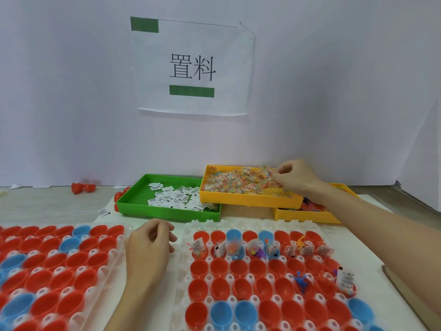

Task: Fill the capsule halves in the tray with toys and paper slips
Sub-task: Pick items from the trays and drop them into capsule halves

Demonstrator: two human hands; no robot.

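Clear-plastic toy packets (241, 181), small, light and crinkly in appearance, are heaped in the upper yellow tray (248, 199) at about one o'clock; they probably slip, so a fingertip pinch on a packet's edge should suit. Right hand (294, 176) reaches into the heap with fingers curled at the packets; whether one is pinched cannot be told. Left hand (150, 244) rests loosely curled, holding nothing, between the two white capsule trays. Paper slips (176, 198), thin and easily creased, lie in the green tray (143, 206) at twelve o'clock. Right capsule tray (188, 261): eight halves (218, 267) in the second row look filled, two more at three o'clock; the rest appear empty. A second yellow tray (307, 216) lies beneath the first.
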